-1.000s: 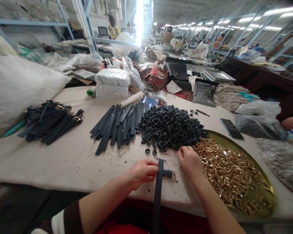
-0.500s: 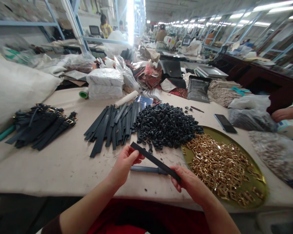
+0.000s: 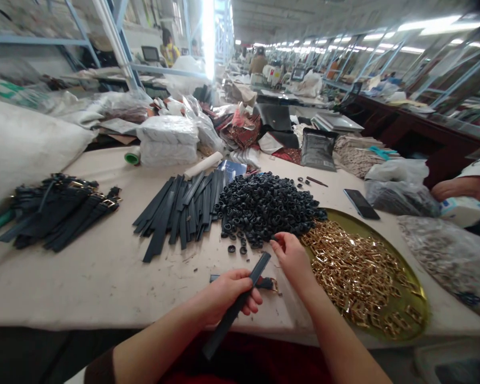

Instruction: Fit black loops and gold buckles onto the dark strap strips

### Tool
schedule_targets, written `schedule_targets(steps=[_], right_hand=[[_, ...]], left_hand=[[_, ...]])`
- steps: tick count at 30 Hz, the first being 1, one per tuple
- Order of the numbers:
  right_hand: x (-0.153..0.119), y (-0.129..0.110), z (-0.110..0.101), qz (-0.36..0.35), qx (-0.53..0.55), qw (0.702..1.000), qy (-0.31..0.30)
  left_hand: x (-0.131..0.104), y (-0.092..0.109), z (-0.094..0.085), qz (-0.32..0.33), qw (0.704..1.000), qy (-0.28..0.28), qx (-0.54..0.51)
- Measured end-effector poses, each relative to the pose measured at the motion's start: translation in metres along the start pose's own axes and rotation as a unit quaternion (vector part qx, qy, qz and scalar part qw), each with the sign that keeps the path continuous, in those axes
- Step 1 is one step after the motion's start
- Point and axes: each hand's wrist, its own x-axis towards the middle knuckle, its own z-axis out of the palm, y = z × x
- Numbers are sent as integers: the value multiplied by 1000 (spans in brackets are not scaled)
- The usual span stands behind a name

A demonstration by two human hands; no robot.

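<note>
Our left hand [image 3: 234,296] pinches a dark strap [image 3: 240,301] between thumb and fingers, its upper end tilted toward the loop pile [image 3: 268,205]. Beneath, a buckled strap [image 3: 267,284] lies on the tabletop [image 3: 104,282]. Our right hand [image 3: 294,258] is at the pile's near edge, thumb and forefinger nearly together; cannot tell whether a loop is between them. Gold buckles [image 3: 356,272] fill much of the round tray [image 3: 414,314], right.

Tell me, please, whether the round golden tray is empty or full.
Mostly full: small gold metal buckles are heaped across the round golden tray, leaving bare surface near its edge.
</note>
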Motion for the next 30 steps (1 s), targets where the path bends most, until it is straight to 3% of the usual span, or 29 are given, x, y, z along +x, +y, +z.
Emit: schedule_targets(steps=[2,6,10,13,16,21,23,26,30], right_hand=[[14,7,5,-24,-138,990,34],[19,18,4,-46,-165,985,22],[-10,23,-7,-76,-12,997,-7],[-40,17,-6,-4,175,983,-55],[-60,4,-1,112,350,927,-72],[-69,-7,-4,265,582,760,-120],[-70,-6,-7,291,629,711,-119],[-72,-3,-9,304,643,696,-94],[-73,-3,-2,282,623,729,-19]], left_hand=[[-2,2,1,3,1000,4,-22],[-8,5,-1,10,999,4,-53],[-7,6,-3,9,1000,4,-27],[1,5,-4,33,997,28,70],[10,2,-6,86,964,65,243],[9,0,-8,136,863,150,463],[4,1,-8,148,837,170,499],[-3,1,-5,136,843,164,494],[-3,-5,0,85,895,114,424]])
